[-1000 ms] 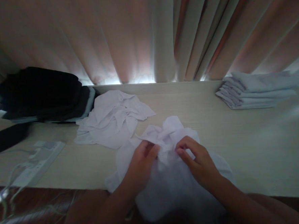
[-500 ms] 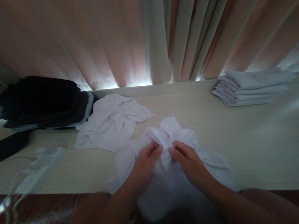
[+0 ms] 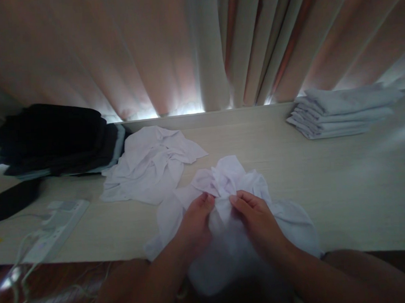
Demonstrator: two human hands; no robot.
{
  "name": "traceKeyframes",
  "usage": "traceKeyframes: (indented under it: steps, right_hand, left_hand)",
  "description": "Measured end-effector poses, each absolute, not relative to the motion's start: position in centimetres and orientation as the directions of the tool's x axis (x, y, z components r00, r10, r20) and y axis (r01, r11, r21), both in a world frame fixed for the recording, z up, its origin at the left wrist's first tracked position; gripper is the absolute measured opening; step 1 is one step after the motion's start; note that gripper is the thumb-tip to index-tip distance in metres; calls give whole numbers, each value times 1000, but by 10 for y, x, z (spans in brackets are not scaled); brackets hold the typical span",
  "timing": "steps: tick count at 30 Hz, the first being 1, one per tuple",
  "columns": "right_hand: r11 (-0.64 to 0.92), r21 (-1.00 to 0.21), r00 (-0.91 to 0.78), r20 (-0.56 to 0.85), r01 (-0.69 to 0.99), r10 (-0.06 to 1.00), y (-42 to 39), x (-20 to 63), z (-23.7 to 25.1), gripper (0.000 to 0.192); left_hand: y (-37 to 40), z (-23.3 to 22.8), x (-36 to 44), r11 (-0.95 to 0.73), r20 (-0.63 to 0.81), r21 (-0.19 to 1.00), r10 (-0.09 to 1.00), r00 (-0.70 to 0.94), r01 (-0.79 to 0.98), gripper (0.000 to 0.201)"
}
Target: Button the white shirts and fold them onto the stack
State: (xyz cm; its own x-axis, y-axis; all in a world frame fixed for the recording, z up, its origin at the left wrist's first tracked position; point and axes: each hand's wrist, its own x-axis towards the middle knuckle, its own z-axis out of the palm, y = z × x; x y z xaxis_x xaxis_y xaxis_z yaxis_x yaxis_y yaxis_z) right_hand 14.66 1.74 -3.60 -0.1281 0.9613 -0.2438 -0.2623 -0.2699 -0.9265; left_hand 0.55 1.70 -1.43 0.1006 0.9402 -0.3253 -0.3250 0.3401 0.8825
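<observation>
A crumpled white shirt (image 3: 225, 250) lies over the front edge of the table, its lower part hanging toward my lap. My left hand (image 3: 197, 216) pinches the shirt's upper part between thumb and fingers. Close beside it, my right hand (image 3: 252, 210) grips the same cloth, leaving a small gap between the two thumbs. Bunched folds rise just beyond my fingertips. Another white garment (image 3: 151, 166) lies rumpled behind and to the left, its near edge meeting the shirt.
A stack of black folded clothes (image 3: 57, 137) stands at the back left. Folded white clothes (image 3: 347, 110) are piled at the back right. A white power strip (image 3: 56, 229) with cables sits at the left front of the pale table (image 3: 356, 197). Curtains (image 3: 165, 48) hang behind.
Both hands have shifted slightly on the cloth, and the gap between their thumbs is a little wider. The folds by my fingertips have changed shape.
</observation>
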Motion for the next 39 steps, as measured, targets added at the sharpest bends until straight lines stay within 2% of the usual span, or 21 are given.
traceKeyframes:
  steps: [6,10,13,17,21,24,27,30,32,33,35,37,39]
  right_hand:
    - [-278,-929,-74,-268,-245,961,13,145,-38,38]
    - [-224,-948,-45,-220,-227,974,17,148,-37,38]
    - [-182,-951,-34,-179,-251,983,26,155,-37,36]
    - [-114,-935,-19,-114,-336,993,40,168,-30,34]
    - [-91,-902,8,-104,-423,995,49,176,-21,32]
    - [-91,-885,2,-104,-457,995,55,178,-20,32]
    - [-74,-888,-38,-64,-453,997,59,180,-20,32]
    - [-29,-961,-129,7,-276,992,61,183,-22,40]
    - [93,-995,-167,88,23,982,60,186,-25,40]
    - [178,-964,-185,142,198,973,59,187,-27,38]
    - [311,-823,-230,225,475,947,58,188,-34,25]
    - [360,-718,-274,239,596,932,59,188,-41,12]
    - [338,-707,-271,212,621,939,63,186,-47,19]
  left_hand:
    - [18,-13,7,322,-324,911,945,36,-257,32]
    - [22,-20,0,301,-292,912,954,74,-280,38]
    - [24,-28,-8,223,-188,945,969,159,-240,41]
    - [20,-30,-11,107,-118,993,958,260,55,32]
    - [18,-28,-7,-25,-67,920,973,222,390,11]
    - [23,-27,-6,-105,67,860,993,93,499,10]
    - [32,-26,-8,-94,185,805,978,-97,585,9]
    - [41,-31,-12,-69,236,750,957,-169,658,9]
    - [49,-36,-16,-138,310,673,945,-107,726,9]
    - [52,-39,-18,-202,371,614,927,-53,763,9]
    - [58,-43,-21,-313,480,489,876,48,814,14]
    - [61,-45,-22,-334,493,455,866,79,826,19]
    - [61,-44,-22,-288,424,514,904,53,808,21]
